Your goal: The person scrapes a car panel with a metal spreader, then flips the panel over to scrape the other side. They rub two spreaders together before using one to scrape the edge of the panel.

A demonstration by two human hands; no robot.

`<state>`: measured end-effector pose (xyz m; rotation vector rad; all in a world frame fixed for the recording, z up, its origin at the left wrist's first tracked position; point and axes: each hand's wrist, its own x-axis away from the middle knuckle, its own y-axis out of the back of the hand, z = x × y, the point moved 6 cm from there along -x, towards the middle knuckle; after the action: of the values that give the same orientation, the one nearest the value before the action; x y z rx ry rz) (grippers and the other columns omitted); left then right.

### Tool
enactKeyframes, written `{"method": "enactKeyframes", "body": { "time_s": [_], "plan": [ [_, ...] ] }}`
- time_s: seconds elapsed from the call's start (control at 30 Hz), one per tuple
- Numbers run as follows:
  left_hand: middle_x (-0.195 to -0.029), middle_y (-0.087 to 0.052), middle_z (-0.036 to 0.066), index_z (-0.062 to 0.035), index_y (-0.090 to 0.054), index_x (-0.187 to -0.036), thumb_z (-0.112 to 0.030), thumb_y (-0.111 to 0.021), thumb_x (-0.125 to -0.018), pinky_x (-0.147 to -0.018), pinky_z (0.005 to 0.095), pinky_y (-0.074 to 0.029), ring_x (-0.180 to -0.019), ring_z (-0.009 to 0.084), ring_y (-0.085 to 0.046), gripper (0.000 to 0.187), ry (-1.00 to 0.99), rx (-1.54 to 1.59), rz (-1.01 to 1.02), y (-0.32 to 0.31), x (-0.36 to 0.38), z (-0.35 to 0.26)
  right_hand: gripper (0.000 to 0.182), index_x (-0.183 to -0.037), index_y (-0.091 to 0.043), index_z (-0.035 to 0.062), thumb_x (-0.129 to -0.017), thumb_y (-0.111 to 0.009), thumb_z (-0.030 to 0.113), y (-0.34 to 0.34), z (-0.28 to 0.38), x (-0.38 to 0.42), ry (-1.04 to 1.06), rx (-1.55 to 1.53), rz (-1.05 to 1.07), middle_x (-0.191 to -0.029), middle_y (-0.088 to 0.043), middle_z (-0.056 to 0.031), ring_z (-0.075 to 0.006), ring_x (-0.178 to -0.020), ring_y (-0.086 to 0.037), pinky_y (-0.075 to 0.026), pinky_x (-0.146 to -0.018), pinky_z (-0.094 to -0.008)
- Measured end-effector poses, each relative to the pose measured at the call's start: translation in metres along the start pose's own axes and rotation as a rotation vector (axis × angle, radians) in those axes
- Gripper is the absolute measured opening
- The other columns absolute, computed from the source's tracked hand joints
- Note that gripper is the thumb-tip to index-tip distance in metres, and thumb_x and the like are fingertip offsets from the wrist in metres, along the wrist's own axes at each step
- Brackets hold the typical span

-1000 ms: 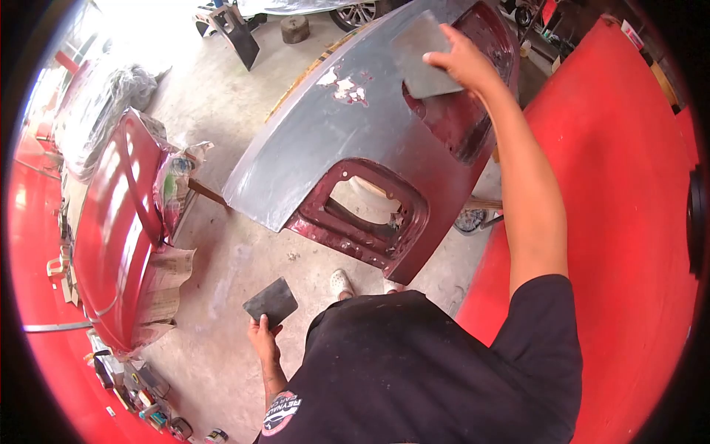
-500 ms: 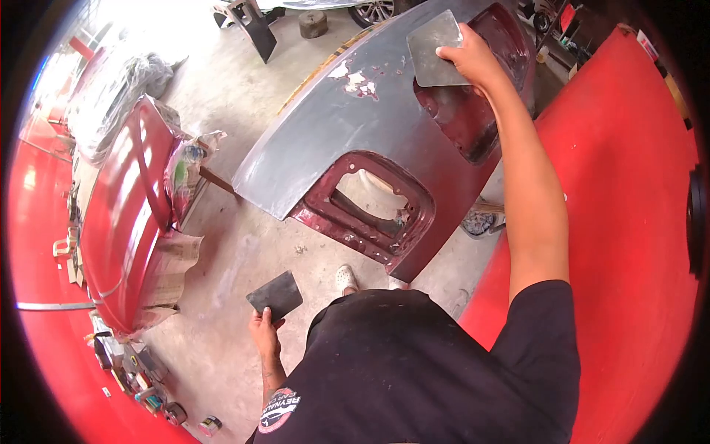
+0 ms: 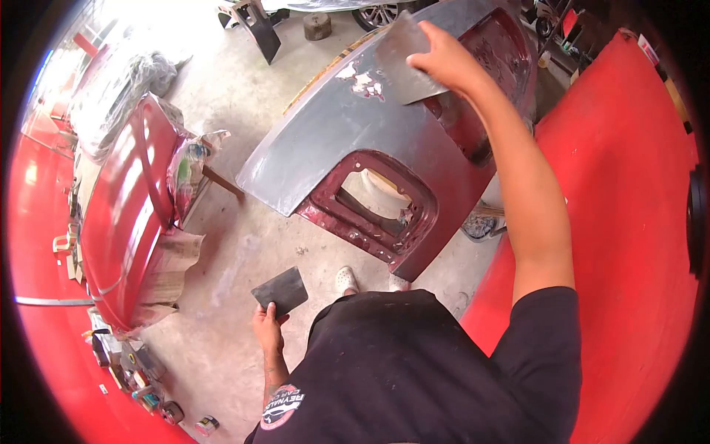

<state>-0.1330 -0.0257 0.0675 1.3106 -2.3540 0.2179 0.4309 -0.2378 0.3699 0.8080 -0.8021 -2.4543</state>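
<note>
My left hand (image 3: 269,325) pinches a thin, dark grey rectangular sheet (image 3: 282,288) by its lower edge, low over the floor in front of my body. With the arm stretched out, my right hand (image 3: 448,62) grips a larger, lighter grey flat sheet (image 3: 403,65), thumb on its upper face. That sheet overlaps the upper part of a car body panel (image 3: 347,129), close to one of its recesses. The panel is mostly dull grey with dark red recesses and lower edge. A patch of bare whitish spots (image 3: 361,80) shows just left of the sheet.
A glossy red car panel (image 3: 122,214), partly masked with paper, stands at the left. Crumpled plastic sheeting (image 3: 122,100) lies behind it. Large red surfaces (image 3: 614,222) border the right side. Several small items (image 3: 140,370) line the lower left. A round block (image 3: 317,27) sits on the floor.
My right hand has moved left and slightly down with its sheet, which is now tilted differently over the panel. My left hand and its sheet have barely moved.
</note>
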Motion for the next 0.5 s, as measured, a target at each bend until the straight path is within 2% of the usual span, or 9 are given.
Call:
{"method": "enactKeyframes", "body": {
  "time_s": [0.07, 0.1, 0.17, 0.2, 0.3, 0.33, 0.37, 0.43, 0.5],
  "plan": [
    [-0.102, -0.066, 0.006, -0.0048, -0.059, -0.117, -0.013, -0.051, -0.097, -0.059, 0.0283, -0.057, -0.081, 0.014, -0.066, 0.023, -0.002, 0.012, 0.013, -0.003, -0.003, 0.002, 0.056, -0.125, -0.049, -0.0071, -0.074, -0.065, 0.011, 0.005, -0.021, -0.009, -0.159, -0.246, 0.098, -0.112, -0.061, -0.0203, -0.025, -0.109, -0.057, -0.042, -0.098, -0.0329],
    [-0.101, -0.066, 0.006, -0.0051, -0.059, -0.117, -0.013, -0.051, -0.097, -0.059, 0.0285, -0.058, -0.08, 0.014, -0.066, 0.023, -0.012, 0.019, 0.002, -0.002, -0.003, 0.004, 0.056, -0.125, -0.049, -0.0071, -0.074, -0.065, 0.011, -0.008, -0.03, -0.009, -0.154, -0.243, 0.104, -0.112, -0.061, -0.0203, -0.025, -0.109, -0.057, -0.042, -0.098, -0.0329],
    [-0.101, -0.066, 0.006, -0.0054, -0.059, -0.117, -0.012, -0.051, -0.097, -0.059, 0.0288, -0.058, -0.079, 0.0141, -0.065, 0.022, -0.022, 0.031, -0.01, -0.004, -0.006, 0.007, 0.053, -0.122, -0.05, -0.006, -0.074, -0.064, 0.01, -0.012, -0.001, -0.004, 0.116, 0.032, -0.156, -0.11, -0.062, -0.019, -0.0239, -0.101, -0.06, -0.048, -0.088, -0.0317],
    [-0.1, -0.066, 0.006, -0.0053, -0.059, -0.117, -0.012, -0.05, -0.097, -0.059, 0.029, -0.058, -0.079, 0.0141, -0.065, 0.022, -0.002, 0.031, 0.004, -0.006, -0.007, 0.01, 0.055, -0.125, -0.049, -0.0061, -0.074, -0.064, 0.01, -0.014, 0.006, -0.003, 0.027, 0.022, 0.054, -0.111, -0.062, -0.0192, -0.0242, -0.101, -0.06, -0.048, -0.089, -0.032],
    [-0.1, -0.066, 0.006, -0.0049, -0.059, -0.116, -0.012, -0.05, -0.098, -0.059, 0.0291, -0.058, -0.079, 0.014, -0.065, 0.022, -0.001, 0.018, 0.024, -0.006, -0.007, 0.005, 0.058, -0.128, -0.048, -0.0058, -0.075, -0.064, 0.01, 0.008, 0.006, -0.006, -0.086, -0.057, 0.099, -0.112, -0.062, -0.0202, -0.0241, -0.107, -0.057, -0.042, -0.097, -0.0328],
    [-0.1, -0.066, 0.006, -0.0046, -0.059, -0.116, -0.012, -0.05, -0.098, -0.059, 0.029, -0.058, -0.078, 0.014, -0.065, 0.022, -0.018, 0.023, 0.024, -0.008, -0.006, 0.002, 0.063, -0.129, -0.048, -0.006, -0.071, -0.062, 0.015, 0.008, -0.013, -0.012, -0.204, -0.122, 0.161, -0.119, -0.06, -0.029, -0.0367, -0.113, -0.059, -0.045, -0.095, -0.0389],
    [-0.1, -0.066, 0.006, -0.0046, -0.059, -0.116, -0.012, -0.05, -0.098, -0.059, 0.029, -0.058, -0.078, 0.014, -0.065, 0.022, -0.017, 0.031, 0.021, -0.009, -0.006, 0.003, 0.063, -0.129, -0.048, -0.006, -0.071, -0.062, 0.015, -0.007, -0.024, -0.015, -0.198, -0.117, 0.166, -0.119, -0.06, -0.029, -0.0367, -0.113, -0.059, -0.045, -0.095, -0.0389],
    [-0.097, -0.067, 0.006, -0.004, -0.059, -0.115, -0.013, -0.051, -0.097, -0.057, 0.0277, -0.057, -0.074, 0.0142, -0.066, 0.022, -0.025, 0.033, -0.026, -0.01, -0.007, 0.004, 0.054, -0.121, -0.053, -0.0052, -0.07, -0.063, 0.011, -0.02, -0.018, -0.016, 0.229, 0.11, -0.221, -0.105, -0.065, -0.0242, -0.0331, -0.097, -0.064, -0.05, -0.084, -0.0373],
    [-0.097, -0.067, 0.006, -0.0042, -0.059, -0.115, -0.013, -0.051, -0.097, -0.057, 0.0279, -0.057, -0.074, 0.0141, -0.066, 0.022, -0.012, 0.031, -0.007, -0.016, -0.004, -0.002, 0.057, -0.123, -0.052, -0.0064, -0.07, -0.063, 0.011, -0.005, 0.01, -0.01, 0.147, 0.035, -0.112, -0.11, -0.064, -0.0248, -0.0328, -0.101, -0.063, -0.05, -0.086, -0.0363]
  ]
}}
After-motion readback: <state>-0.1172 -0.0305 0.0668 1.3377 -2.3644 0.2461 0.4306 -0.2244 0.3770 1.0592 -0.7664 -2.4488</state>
